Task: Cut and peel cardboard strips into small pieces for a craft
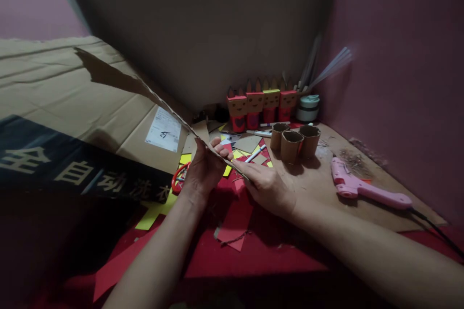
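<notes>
A long, uneven strip of cardboard slants from the upper left down to the middle of the view, seen nearly edge-on. My left hand grips it near its lower part, thumb on the near side and fingers behind. Farther down, at the strip's lower right end, my right hand is closed on it. Beneath my hands lies a piece of red paper on the red table cover. Red-handled scissors are partly hidden behind my left wrist.
A large cardboard box with a dark printed band fills the left. Three cardboard tubes stand right of my hands, beside a pink glue gun with a cord. Several red paper-and-cardboard figures line the back, near a lidded jar.
</notes>
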Demonstrator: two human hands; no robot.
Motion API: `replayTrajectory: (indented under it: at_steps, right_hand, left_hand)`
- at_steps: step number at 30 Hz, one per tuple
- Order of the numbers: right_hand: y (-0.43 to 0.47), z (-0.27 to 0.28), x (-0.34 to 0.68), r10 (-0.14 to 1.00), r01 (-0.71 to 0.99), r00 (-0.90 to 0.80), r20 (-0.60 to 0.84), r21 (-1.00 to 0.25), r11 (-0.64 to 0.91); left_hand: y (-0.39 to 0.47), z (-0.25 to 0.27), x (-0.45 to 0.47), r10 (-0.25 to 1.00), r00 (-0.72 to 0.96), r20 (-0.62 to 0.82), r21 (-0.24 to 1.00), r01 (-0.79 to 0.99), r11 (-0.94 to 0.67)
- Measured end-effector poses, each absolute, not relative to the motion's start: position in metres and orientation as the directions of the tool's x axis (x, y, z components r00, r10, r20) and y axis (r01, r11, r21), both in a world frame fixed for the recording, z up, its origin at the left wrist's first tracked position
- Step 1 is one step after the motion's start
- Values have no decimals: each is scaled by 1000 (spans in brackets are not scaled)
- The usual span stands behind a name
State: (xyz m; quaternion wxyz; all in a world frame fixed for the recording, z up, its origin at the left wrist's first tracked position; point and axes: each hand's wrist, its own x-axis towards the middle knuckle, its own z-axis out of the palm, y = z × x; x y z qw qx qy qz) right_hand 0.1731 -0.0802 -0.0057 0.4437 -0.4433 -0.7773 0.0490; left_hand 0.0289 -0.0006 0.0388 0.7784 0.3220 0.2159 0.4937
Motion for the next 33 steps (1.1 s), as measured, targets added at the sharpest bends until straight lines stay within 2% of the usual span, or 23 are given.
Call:
replayTrajectory:
  at_steps: [3, 6, 10, 13, 15, 17, 19, 21, 23, 26, 29, 33]
  right_hand:
    - [-81, -11, 166, 613, 654, -281, 738, -321, 685]
    - [-78, -16, 164, 551, 693, -269, 790, -239, 680]
    - [-75, -18, 169, 638, 794, -236, 733, -234, 562]
    - [-74, -19, 171, 683, 769, -247, 687, -290, 570]
    - [-73, -18, 171, 698, 679, -229, 679, -402, 614]
    - [-72, -15, 171, 761, 530, -123, 637, -606, 593]
    - [-71, -10, 171, 884, 282, 14, 468, -850, 445]
    - [-70, -3, 173, 972, -50, -23, 236, -971, 234]
    - [-70, 3, 176, 985, -310, -137, 106, -949, 58]
    - [-72, 7, 179, 948, -547, -316, 46, -825, -142]
    - [-75, 9, 179, 881, -618, -471, 37, -726, -300]
    - [-76, 10, 175, 832, -558, -554, 6, -745, -366]
  left_hand:
    - [-4, 42, 30, 891, 454, -2, 706, -631, 323]
    - [-5, 40, 30, 903, 430, 9, 819, -522, 241]
    - [-9, 37, 26, 939, 328, 102, 935, -354, 22]
    - [-12, 35, 26, 941, 328, 82, 969, -245, 1]
    - [-12, 33, 28, 956, 287, 58, 959, -283, 27]
    - [-10, 32, 30, 971, 234, 46, 932, -360, 43]
    - [-5, 30, 32, 978, 202, 44, 910, -412, 44]
    - [-1, 28, 32, 983, 180, 48, 897, -440, 36]
    - [2, 27, 31, 985, 168, 45, 894, -446, 35]
    - [2, 28, 31, 985, 171, 33, 895, -444, 47]
    - [-4, 30, 32, 977, 213, 27, 902, -427, 69]
    - [-14, 31, 34, 933, 360, -9, 933, -333, 137]
